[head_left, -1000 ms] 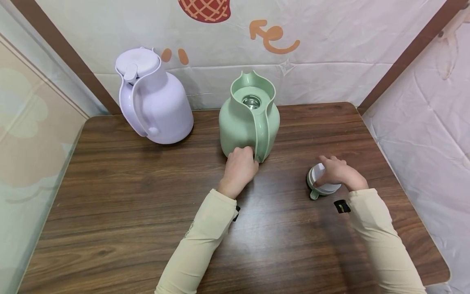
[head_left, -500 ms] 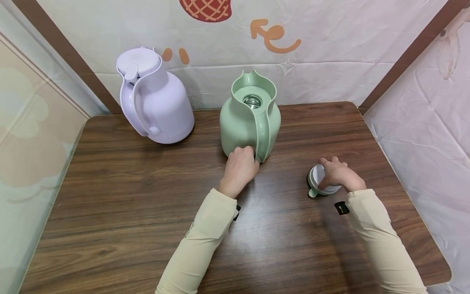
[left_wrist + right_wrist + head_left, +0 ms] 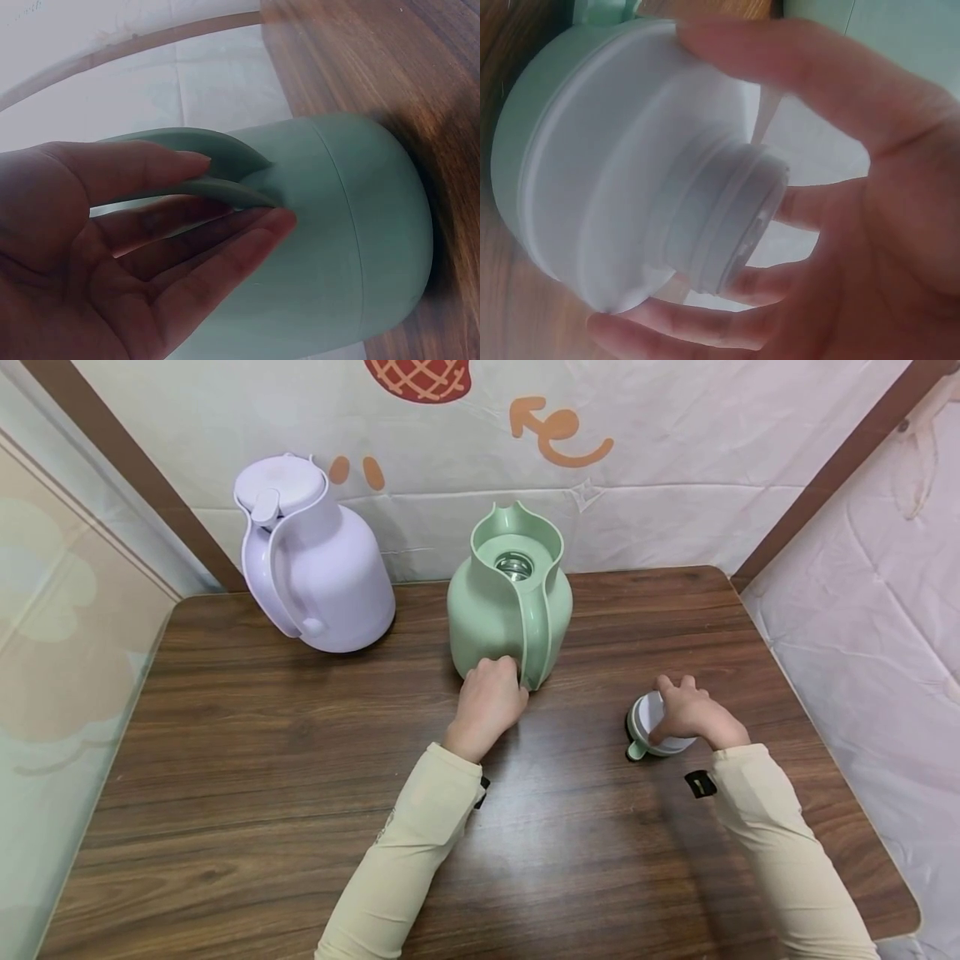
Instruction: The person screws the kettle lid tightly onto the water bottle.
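A green thermos jug [image 3: 480, 618] stands upright near the back middle, its top uncovered and the silvery mouth [image 3: 514, 567] showing. My left hand [image 3: 487, 700] holds the lower end of its handle [image 3: 534, 631]; in the left wrist view the thumb lies on one side and the fingers on the other. To the right, a green and white jug lid [image 3: 647, 717] lies upside down on the table, with its white threaded stopper [image 3: 716, 210] pointing up. My right hand [image 3: 693, 714] reaches over it, thumb and fingers spread around the rim. A small green tab [image 3: 636, 750] sticks out at its near side.
A lilac thermos jug [image 3: 337, 568] with its lid on stands at the back left. The dark wooden table [image 3: 262, 810] has a printed cloth wall [image 3: 660, 518] behind it and further hangings along both sides.
The lid has turned slightly under my right hand, its tab swinging a little to the left and away. The left hand and the green jug have stayed put.
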{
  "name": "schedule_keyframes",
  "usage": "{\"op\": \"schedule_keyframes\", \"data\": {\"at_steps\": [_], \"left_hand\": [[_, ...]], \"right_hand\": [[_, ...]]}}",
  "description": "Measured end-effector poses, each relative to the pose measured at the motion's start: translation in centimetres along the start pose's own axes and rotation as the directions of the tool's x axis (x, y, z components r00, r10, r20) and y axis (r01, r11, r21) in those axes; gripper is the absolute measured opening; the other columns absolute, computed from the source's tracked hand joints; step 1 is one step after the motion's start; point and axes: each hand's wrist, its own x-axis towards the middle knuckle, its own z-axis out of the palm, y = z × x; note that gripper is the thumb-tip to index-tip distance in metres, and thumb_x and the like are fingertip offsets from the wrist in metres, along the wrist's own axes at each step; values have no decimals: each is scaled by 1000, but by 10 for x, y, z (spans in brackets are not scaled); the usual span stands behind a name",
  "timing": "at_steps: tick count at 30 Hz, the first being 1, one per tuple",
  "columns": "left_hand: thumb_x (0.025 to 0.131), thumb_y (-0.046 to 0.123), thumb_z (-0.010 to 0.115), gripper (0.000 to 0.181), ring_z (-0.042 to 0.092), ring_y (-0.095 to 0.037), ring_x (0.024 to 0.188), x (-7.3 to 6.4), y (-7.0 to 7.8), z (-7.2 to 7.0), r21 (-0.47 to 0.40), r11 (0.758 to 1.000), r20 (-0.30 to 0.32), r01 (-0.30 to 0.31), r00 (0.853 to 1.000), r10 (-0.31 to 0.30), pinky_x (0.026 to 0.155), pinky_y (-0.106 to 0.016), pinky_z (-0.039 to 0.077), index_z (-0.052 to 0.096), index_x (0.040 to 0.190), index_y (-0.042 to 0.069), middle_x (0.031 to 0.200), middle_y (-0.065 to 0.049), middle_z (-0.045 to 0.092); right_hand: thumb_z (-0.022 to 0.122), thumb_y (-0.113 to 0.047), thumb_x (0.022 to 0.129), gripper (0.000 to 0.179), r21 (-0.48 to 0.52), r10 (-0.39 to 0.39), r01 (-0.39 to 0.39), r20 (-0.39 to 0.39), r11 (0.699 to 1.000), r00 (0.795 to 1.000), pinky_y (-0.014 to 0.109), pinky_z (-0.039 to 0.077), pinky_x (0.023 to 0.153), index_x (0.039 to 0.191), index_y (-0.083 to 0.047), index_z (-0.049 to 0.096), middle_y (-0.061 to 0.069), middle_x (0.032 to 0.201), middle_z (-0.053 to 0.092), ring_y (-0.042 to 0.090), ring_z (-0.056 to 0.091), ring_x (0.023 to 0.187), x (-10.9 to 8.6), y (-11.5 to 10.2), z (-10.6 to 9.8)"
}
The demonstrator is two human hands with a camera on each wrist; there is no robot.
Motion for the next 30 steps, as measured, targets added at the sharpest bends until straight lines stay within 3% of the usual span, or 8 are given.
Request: {"op": "schedule_keyframes", "data": {"at_steps": [12,30], "left_hand": [[79,0,56,33,37,-18,50,0,0,-1,1,1000,13,8,1000,-8,49,-31,37,36,56,12,52,1,31],[80,2,56,33,39,-18,50,0,-1,-2,-6,1000,24,16,1000,-16,51,-32,38,36,56,12,52,0,31]], "right_hand": [[78,-21,62,80,-22,-61,59,-108,998,992,49,45,63,123,5,35,34,105,34,49,50,84,-5,-9,-12],[77,-20,64,78,-98,-128,118,-108,988,986,45,43,60,122,5,32,31,105,34,39,51,78,-14,-27,-43]]}}
